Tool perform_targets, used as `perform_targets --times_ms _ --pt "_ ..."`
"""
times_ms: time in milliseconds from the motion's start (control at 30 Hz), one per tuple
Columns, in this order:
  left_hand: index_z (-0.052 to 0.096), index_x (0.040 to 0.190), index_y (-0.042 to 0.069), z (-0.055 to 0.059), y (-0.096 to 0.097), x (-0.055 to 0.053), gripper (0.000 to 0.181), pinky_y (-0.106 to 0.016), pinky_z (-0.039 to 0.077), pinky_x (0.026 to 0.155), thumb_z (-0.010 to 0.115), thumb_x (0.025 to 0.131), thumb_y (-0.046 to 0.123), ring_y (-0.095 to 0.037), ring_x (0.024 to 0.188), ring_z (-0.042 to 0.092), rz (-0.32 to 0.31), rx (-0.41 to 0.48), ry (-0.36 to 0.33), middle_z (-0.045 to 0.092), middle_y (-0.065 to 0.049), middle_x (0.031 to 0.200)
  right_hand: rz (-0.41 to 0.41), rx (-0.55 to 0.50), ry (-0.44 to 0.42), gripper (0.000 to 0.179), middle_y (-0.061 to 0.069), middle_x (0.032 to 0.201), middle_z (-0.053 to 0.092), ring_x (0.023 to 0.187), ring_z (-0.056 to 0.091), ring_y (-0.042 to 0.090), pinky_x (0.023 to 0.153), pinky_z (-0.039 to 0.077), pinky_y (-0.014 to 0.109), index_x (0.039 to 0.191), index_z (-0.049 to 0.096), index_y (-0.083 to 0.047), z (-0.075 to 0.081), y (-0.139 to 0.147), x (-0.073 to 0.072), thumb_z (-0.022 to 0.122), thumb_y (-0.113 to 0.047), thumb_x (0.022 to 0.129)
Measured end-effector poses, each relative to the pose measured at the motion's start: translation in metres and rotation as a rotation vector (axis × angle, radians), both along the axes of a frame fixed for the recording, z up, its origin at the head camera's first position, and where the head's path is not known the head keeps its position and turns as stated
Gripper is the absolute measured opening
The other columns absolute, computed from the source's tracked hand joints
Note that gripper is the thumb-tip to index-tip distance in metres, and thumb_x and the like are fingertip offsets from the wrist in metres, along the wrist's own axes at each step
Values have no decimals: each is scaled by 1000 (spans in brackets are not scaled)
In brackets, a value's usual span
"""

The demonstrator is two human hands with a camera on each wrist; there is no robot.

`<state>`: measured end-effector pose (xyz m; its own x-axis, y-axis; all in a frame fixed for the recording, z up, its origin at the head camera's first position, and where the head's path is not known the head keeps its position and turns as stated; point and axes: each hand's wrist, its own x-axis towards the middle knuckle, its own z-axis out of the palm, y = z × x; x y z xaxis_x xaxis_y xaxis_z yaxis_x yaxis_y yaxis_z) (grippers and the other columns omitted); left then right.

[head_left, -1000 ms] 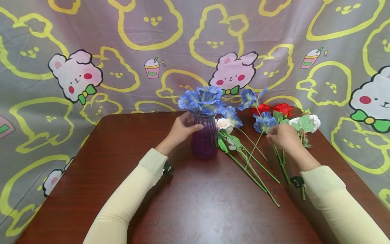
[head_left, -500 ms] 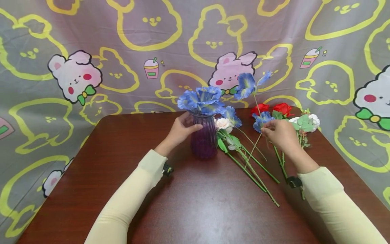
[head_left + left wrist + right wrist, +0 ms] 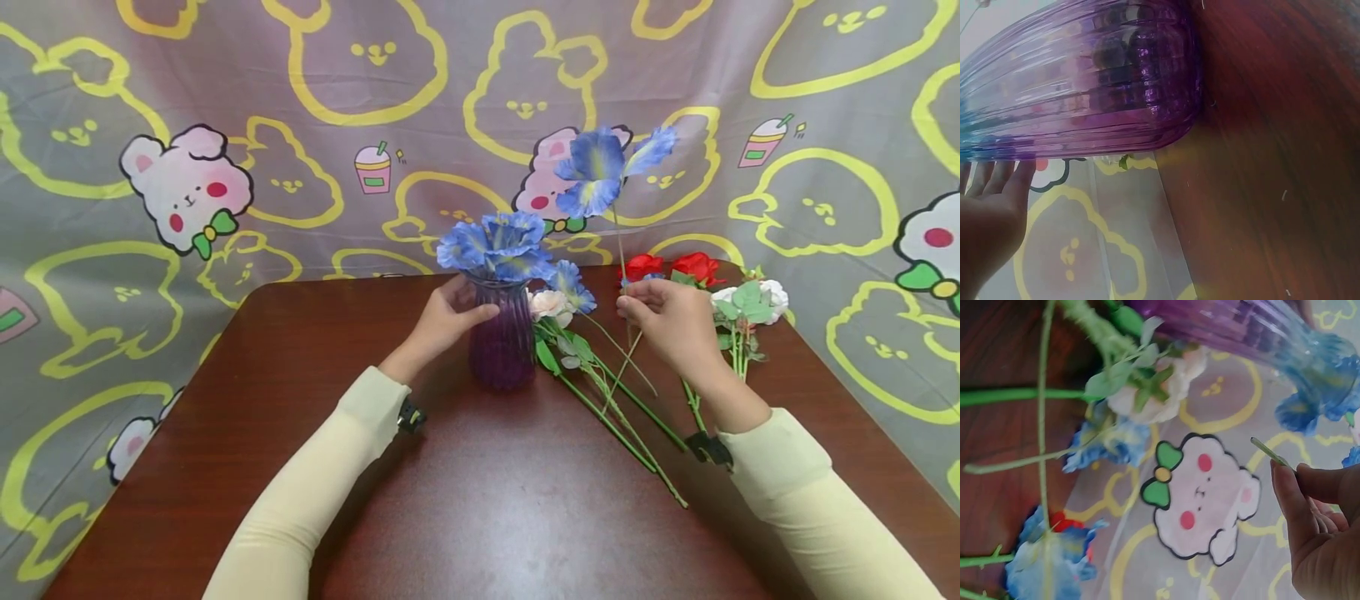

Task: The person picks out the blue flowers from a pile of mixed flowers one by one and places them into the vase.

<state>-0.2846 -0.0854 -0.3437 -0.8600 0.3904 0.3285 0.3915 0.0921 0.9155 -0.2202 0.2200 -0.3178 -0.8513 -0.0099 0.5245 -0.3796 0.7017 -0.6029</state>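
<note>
Right hand (image 3: 670, 329) pinches thin-stemmed blue fabric flower (image 3: 595, 171), near upright; ribbed translucent purple vase (image 3: 504, 350) stands upright to its left, left hand (image 3: 450, 322) holding it

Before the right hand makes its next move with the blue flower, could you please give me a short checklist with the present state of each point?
1. Vase standing upright on the table: ok.
2. Left hand holding the vase: ok, near its neck, with the thumb in front.
3. Right hand pinching the held blue flower by its stem: ok.
4. Stem tip free of the flowers lying on the table: ok in the right wrist view.
5. Vase mouth open to view: not ok, the blue flowers in it cover it.
6. Enough room inside the neck for another stem: cannot tell.
</note>
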Motion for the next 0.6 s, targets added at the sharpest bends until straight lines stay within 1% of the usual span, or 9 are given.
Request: perform_targets --times_ms 133,167,300,400,533,600 --pt "45 141 -2 13 1 12 56 -38 45 100 68 90 3 -29 128 50 2 -9 -3 53 -19 137 41 -33 44 12 18 82 72 74 71 29 61 46 6 93 70 8 4 -9 4 73 -2 86" --pt "45 141 -3 13 1 12 57 -38 45 100 68 90 4 -29 128 49 4 -9 -5 52 -20 138 49 -37 57 12 17 82 72 74 71 29 61 47 6 93 70 7 5 -11 5 73 -1 86" --pt "45 143 0 2 -1 1 59 -37 43 102 69 90 5 -26 131 46 -1 7 -11 50 -17 141 73 -43 98 10 15 81 72 72 71 27 60 47 6 93 71 6 9 -21 10 73 -2 86" --pt "45 144 4 -8 -1 -7 60 -37 42 103 71 89 10 -23 132 45 -9 18 -8 50 -13 142 90 -48 124 10 13 81 72 72 71 24 61 47 6 93 71 5 11 -28 12 73 -3 86" --pt "46 144 5 -10 -1 -8 61 -35 42 103 72 89 13 -20 131 47 -4 14 9 51 -10 142 122 -61 173 11 12 81 73 73 72 22 63 47 6 93 72 4 13 -38 15 75 -2 84" --pt "46 144 6 -10 -2 -8 61 -35 43 102 71 89 12 -20 129 48 5 14 5 51 -10 141 139 -63 189 11 11 81 73 74 72 22 64 47 6 93 72 3 14 -43 17 75 -2 84"
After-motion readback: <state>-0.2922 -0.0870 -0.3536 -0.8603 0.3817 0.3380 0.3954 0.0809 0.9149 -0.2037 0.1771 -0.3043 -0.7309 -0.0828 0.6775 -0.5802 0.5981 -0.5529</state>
